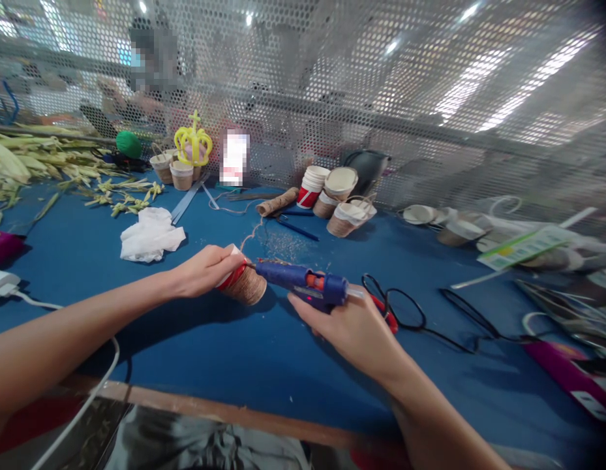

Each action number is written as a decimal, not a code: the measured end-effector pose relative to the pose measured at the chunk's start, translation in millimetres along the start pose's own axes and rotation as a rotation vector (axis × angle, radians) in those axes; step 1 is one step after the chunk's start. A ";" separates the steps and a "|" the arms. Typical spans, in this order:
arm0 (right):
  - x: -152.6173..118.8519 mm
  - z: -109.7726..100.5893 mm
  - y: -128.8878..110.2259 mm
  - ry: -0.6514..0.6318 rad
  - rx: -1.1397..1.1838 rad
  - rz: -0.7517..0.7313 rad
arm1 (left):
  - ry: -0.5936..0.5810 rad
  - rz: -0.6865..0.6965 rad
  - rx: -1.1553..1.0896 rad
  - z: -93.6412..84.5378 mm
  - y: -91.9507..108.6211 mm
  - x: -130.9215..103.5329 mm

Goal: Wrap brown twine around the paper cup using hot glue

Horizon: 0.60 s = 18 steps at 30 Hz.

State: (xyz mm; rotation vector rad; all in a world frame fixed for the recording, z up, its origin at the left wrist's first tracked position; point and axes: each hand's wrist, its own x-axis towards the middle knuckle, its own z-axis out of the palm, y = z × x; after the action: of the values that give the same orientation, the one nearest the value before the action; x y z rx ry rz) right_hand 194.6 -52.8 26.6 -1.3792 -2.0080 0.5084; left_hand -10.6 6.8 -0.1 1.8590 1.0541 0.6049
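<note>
- Holds a twine-wrapped cup (250,285) in the left hand (205,269), fingers closed over its red band, near the middle of the table (199,352), toward the near edge; tilted, with cannot-tell contact against the tabletop.
- Grips a blue glue gun (283,277) in the right hand (359,326), fingers wrapped round the handle, nozzle pointing left at the red band, just beside the left fingertips; cannot tell whether touching.
- From the cup toward the far edge, a loose strand of twine (248,239), up to a brown roll (278,203).
- Right of the roll, along the far edge, a stack of red-and-white cups (310,189) beside several wrapped cups (340,220); just in front, a blue pen (299,228).
- Left of the held cup, well in from the left edge, a crumpled white tissue (151,236).
- At the far left corner, pale husks (19,163), with a green ball (128,143) and a yellow crown (194,153) farther along the far edge.
- Near the right hand, a looped black cable (424,313) and a red handle (391,320), partly hidden.
- Toward the right edge, a magenta packet (564,375), blurred.
</note>
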 end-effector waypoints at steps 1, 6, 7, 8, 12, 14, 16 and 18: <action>-0.4 -0.5 -1.0 -0.004 0.016 -0.010 | -0.003 0.005 -0.009 -0.1 0.6 -0.2; 0.6 -1.3 -0.9 0.000 -0.032 0.012 | 0.007 -0.004 0.008 0.2 -0.1 -1.0; 1.6 -1.2 -0.1 0.003 -0.052 0.024 | 0.010 -0.002 0.019 0.2 -0.9 -1.3; 2.6 -1.1 0.7 0.005 -0.067 0.034 | 0.012 0.003 0.027 0.3 -1.7 -1.5; 5.7 -1.0 1.3 0.006 -0.086 0.054 | 0.004 0.028 0.044 0.0 -4.0 -2.2; 5.3 -1.0 0.2 0.000 -0.079 0.057 | -0.001 0.029 0.045 -0.2 -4.2 -2.1; 3.4 -0.7 -0.6 -0.007 -0.064 0.058 | -0.004 0.024 0.041 -0.1 -3.9 -1.7; 0.7 -0.2 -0.4 -0.017 -0.049 0.056 | -0.001 0.011 0.038 0.0 -3.4 -1.2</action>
State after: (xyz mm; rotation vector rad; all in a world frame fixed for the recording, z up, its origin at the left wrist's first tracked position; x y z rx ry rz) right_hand 194.2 -52.3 27.2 -1.4686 -2.0126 0.4999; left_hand -12.6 6.7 -3.1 1.8990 1.0619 0.5941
